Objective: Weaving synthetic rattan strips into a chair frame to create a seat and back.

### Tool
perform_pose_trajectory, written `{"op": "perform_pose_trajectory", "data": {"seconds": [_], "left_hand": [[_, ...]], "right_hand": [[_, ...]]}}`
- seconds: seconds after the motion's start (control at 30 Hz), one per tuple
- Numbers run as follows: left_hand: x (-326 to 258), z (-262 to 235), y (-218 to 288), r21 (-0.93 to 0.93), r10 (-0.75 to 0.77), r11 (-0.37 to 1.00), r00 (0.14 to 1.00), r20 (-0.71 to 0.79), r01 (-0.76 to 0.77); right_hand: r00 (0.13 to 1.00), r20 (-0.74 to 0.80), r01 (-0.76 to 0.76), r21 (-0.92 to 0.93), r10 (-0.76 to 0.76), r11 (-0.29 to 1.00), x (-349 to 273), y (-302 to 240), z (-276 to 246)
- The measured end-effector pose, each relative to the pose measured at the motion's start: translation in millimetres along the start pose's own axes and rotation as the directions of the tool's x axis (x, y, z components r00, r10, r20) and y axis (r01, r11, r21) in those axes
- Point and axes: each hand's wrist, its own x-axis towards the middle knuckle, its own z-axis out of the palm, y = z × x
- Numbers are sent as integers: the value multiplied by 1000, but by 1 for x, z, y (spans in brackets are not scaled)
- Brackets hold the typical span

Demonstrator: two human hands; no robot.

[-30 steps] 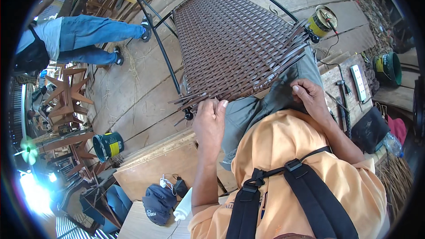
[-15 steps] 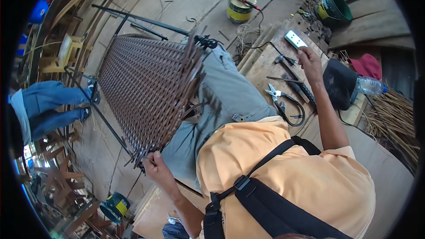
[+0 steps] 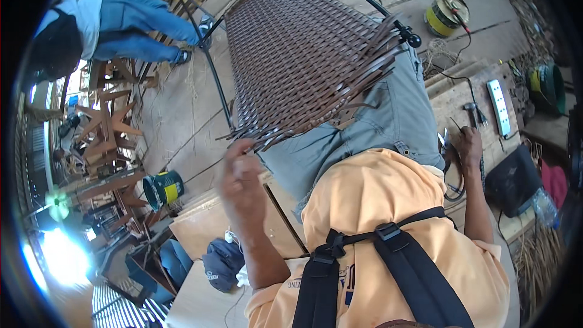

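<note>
A brown woven panel [image 3: 303,54] on a black metal frame [image 3: 212,73] leans against my lap, with loose strand ends along its near edge. My left hand [image 3: 242,185] is raised by the panel's near left corner, blurred by motion; whether its fingertips touch the strands I cannot tell. At the wooden bench on the right, my right hand [image 3: 470,147] is closed on a thin dark rod [image 3: 456,124], whose end sticks out past the fingers. Beside that hand are cutting pliers [image 3: 444,138] and a hammer [image 3: 470,108], both partly visible.
A white power strip [image 3: 498,108] lies on the bench near a black bag [image 3: 509,181], a red cloth [image 3: 552,181] and a plastic bottle [image 3: 545,208]. A can [image 3: 446,15] and a green bucket [image 3: 163,190] stand on the floor. Someone in jeans [image 3: 143,18] is at the left.
My right hand has moved from the power strip to near the pliers and taken up the thin rod. My left hand has come away from the panel's edge. The view has swung left.
</note>
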Motion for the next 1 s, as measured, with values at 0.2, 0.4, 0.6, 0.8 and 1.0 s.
{"op": "perform_pose_trajectory", "data": {"seconds": [0.2, 0.4, 0.6, 0.8, 1.0], "left_hand": [[2, 37, 21, 547, 110, 792, 944, 311, -272], [8, 47, 23, 595, 126, 739, 933, 338, -316], [3, 53, 19, 302, -152, 953, 873, 464, 5], [-8, 66, 11, -25, -321, 920, 789, 524, 391], [-1, 71, 17, -50, -325, 910, 784, 529, 411]], "right_hand": [[962, -127, -101, 651, 240, 752, 30, -51, -36], [997, -36, -27, 695, 73, 718, 63, -153, -95], [948, -262, 318, 789, -180, 525, 88, -224, -132], [758, -514, 653, 596, -402, 468, 133, -293, -154], [619, -440, 782, 429, -651, 453, 174, -318, -114]]}}
